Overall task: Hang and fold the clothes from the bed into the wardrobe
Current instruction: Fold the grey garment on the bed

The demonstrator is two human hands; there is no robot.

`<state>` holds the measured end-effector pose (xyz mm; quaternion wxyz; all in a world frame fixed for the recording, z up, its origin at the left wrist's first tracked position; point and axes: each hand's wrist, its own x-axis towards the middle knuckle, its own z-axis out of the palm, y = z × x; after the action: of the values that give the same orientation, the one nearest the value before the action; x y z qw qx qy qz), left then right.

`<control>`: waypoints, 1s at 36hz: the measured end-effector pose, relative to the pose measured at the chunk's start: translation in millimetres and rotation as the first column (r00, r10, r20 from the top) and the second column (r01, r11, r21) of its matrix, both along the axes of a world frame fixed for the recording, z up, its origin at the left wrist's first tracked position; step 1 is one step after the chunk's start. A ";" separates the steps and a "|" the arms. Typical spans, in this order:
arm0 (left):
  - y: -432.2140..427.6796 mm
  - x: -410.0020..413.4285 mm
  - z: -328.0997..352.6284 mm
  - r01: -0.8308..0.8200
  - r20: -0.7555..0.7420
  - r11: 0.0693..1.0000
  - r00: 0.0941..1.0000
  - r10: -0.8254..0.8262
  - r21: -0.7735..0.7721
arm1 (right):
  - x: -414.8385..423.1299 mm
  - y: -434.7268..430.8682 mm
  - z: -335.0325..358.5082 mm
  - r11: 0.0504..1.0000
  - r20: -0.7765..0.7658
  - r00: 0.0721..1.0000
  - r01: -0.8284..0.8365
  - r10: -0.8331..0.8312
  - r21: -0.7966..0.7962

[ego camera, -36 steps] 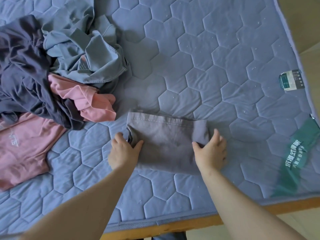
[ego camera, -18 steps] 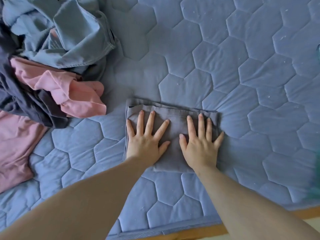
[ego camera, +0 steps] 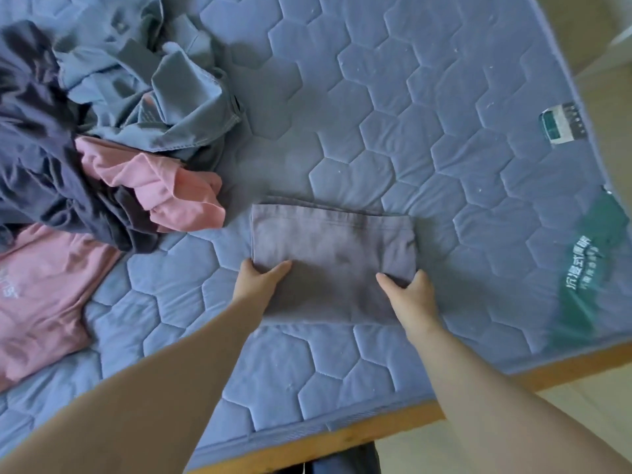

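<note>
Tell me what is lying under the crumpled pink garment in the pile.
The crumpled pink garment lies on a dark navy garment, which shows beside and beneath it. Its top edge tucks under a grey-blue garment. Anything deeper is covered.

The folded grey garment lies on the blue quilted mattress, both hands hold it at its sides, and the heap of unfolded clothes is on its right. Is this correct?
Not quite: the head view shows the heap of unfolded clothes on the left of the folded grey garment, not its right. The rest holds: it lies on the blue quilted mattress, with the left hand and right hand holding its sides.
</note>
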<state>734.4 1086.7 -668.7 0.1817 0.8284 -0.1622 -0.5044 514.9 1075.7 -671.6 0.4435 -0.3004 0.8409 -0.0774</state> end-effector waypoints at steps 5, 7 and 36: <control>2.4 9.4 34.1 -0.062 -0.304 0.992 0.948 0.094 0.114 | -6.8 25.2 27.0 0.983 0.261 0.948 0.162 -0.179 0.087; 9.9 15.7 51.1 0.036 -0.322 0.986 0.947 0.018 0.163 | -8.9 46.4 39.1 0.973 0.297 0.930 0.181 -0.218 0.146; 107.9 -152.5 208.8 0.567 -0.368 0.818 0.784 -0.499 0.098 | -135.4 277.1 205.5 0.754 0.486 0.618 0.642 -0.618 0.143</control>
<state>581.8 1194.6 -459.9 -0.0306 0.6671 -0.3059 -0.6786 379.4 1352.8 -466.1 0.5848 0.0346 0.7436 -0.3224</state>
